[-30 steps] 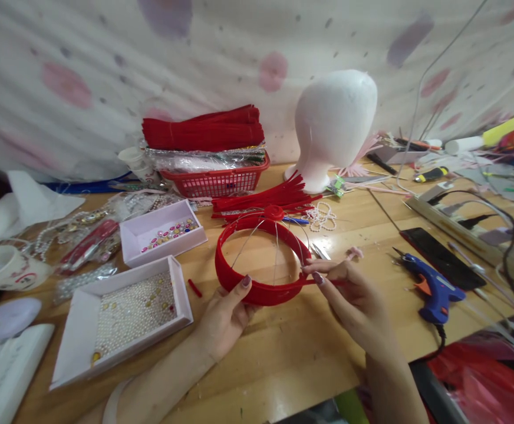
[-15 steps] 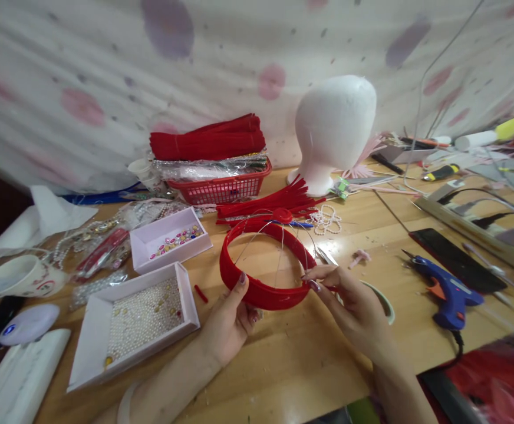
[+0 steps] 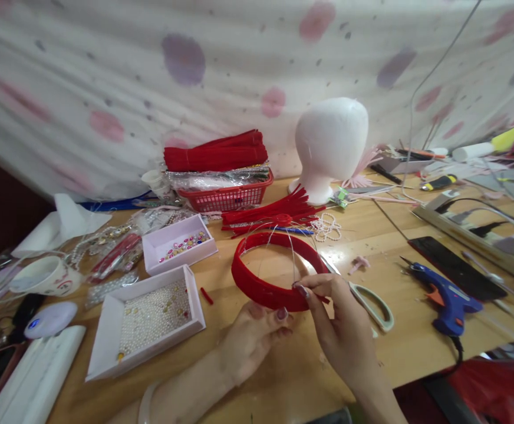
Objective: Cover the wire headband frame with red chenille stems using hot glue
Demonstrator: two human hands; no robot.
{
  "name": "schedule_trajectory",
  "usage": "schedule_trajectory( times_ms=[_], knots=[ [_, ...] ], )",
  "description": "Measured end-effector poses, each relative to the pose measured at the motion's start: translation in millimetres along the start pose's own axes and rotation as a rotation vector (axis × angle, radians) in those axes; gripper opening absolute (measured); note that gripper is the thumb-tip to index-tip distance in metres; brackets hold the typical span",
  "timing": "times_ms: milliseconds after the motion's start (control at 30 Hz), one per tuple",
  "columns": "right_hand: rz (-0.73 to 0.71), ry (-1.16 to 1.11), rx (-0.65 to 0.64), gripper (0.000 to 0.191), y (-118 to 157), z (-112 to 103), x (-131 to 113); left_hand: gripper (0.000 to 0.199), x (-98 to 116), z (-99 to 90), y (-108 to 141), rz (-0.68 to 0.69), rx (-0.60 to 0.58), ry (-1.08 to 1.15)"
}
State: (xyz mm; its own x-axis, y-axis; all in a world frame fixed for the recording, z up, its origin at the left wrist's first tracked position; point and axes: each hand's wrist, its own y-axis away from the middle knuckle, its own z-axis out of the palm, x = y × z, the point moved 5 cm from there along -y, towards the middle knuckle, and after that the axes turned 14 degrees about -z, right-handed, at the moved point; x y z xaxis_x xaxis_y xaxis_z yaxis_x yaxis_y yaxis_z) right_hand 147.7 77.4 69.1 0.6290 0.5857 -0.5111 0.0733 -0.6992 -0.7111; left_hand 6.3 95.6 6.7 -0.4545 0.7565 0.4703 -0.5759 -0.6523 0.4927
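A red fabric-covered ring [image 3: 257, 288] with thin wires arching over it to a small red disc [image 3: 282, 219] is held above the wooden table. My right hand [image 3: 343, 321] pinches the ring's near right edge and a wire between thumb and forefinger. Just below the near edge, my left hand [image 3: 257, 338] has its thumb and fingers closed together, close against the underside of the band; what sits between them is hidden. Scissors with pale handles [image 3: 383, 312] lie beside my right hand, partly covered by it.
White boxes of pearls [image 3: 151, 365] and gems [image 3: 181, 259] stand left. Behind are a red basket [image 3: 230, 199], red strips [image 3: 270, 212] and a white foam head [image 3: 330, 141]. A blue glue gun [image 3: 449, 294], black phone-like slab [image 3: 455, 268] and power strip [image 3: 464, 227] lie right.
My left thumb has come off the band's outer face and moved below it. My right hand has shifted along the near edge, and the ring has turned slightly. More of the scissors shows.
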Motion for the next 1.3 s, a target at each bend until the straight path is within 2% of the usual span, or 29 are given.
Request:
schedule_trajectory(
  times_ms=[100, 433, 633, 867, 967, 1067, 1167, 1233, 1300],
  knots=[
    [-0.046, 0.038, -0.033, 0.016, -2, 4, -9, 0.042, -1, -1.1, -2, 0.044, 0.017, -0.003],
    [0.051, -0.087, -0.072, 0.020, 15, 5, -3, 0.060, 4, -3.5, -8, 0.080, 0.022, 0.033],
    [0.083, -0.098, -0.092, 0.016, 14, 5, -1, 0.056, 5, -7.8, -7, 0.044, 0.042, 0.070],
    [0.117, -0.088, -0.093, 0.015, 19, 9, 3, 0.039, 5, -11.6, -8, 0.031, 0.074, 0.130],
    [0.037, -0.045, -0.119, 0.011, 20, 1, 0, 0.036, 5, -13.2, -8, 0.021, 0.089, 0.154],
    [0.001, 0.078, -0.103, 0.010, 24, -25, 6, 0.036, 4, -15.3, -8, 0.002, 0.107, 0.195],
    [0.176, 0.340, -0.051, 0.012, 37, -59, 32, 0.037, 5, -17.6, -8, -0.015, 0.120, 0.209],
    [0.334, 0.485, -0.139, 0.025, 47, -70, 54, 0.039, 8, -17.9, -8, -0.015, 0.101, 0.184],
    [0.467, 0.536, -0.274, 0.036, 56, -69, 75, 0.042, 14, -18.4, -8, 0.012, 0.079, 0.155]
  ],
)
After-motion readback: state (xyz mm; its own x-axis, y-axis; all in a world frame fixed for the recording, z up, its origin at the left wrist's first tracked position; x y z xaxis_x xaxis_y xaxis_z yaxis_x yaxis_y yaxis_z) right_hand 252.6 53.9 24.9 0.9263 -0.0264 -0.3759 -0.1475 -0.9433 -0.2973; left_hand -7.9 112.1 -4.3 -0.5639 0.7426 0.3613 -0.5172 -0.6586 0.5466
